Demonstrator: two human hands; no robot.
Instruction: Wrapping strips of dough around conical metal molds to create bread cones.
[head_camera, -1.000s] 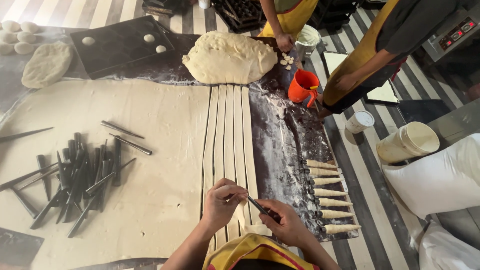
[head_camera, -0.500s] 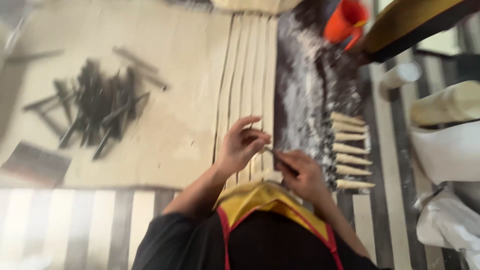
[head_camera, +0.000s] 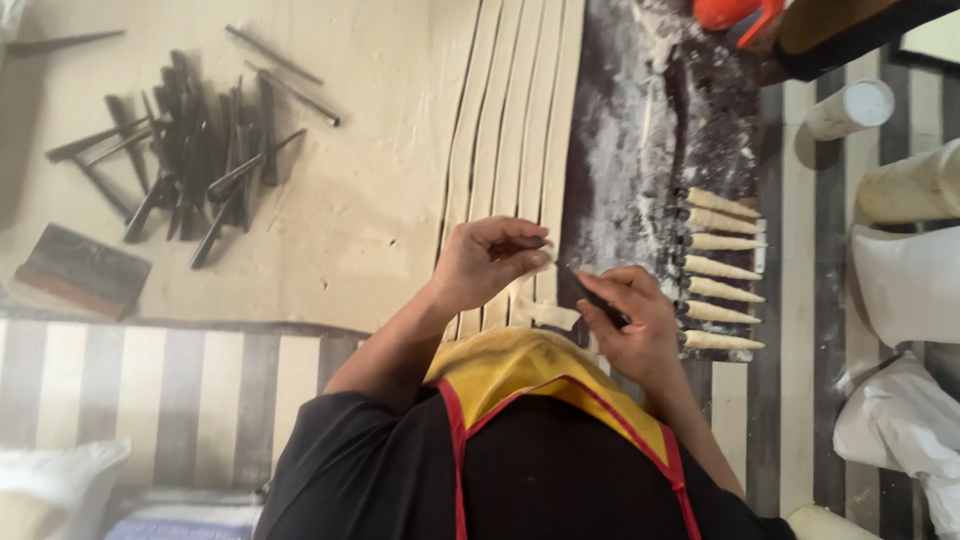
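Floured table (head_camera: 350, 230); left hand (head_camera: 485, 262) pinching dough strip (head_camera: 535, 130), right hand (head_camera: 632, 318) gripping dark cone mould (head_camera: 597, 297).

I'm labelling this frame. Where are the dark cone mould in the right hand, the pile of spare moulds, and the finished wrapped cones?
Cone mould (head_camera: 598, 298): head view, its dark shaft.
Mould pile (head_camera: 190, 160): head view, pile's middle.
Wrapped cones (head_camera: 722, 268): head view, middle cone's body.

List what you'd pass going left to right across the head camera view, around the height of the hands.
Flat dark rectangular scraper → pile of dark metal cone moulds → left hand → right hand → row of dough-wrapped cones → white sack.
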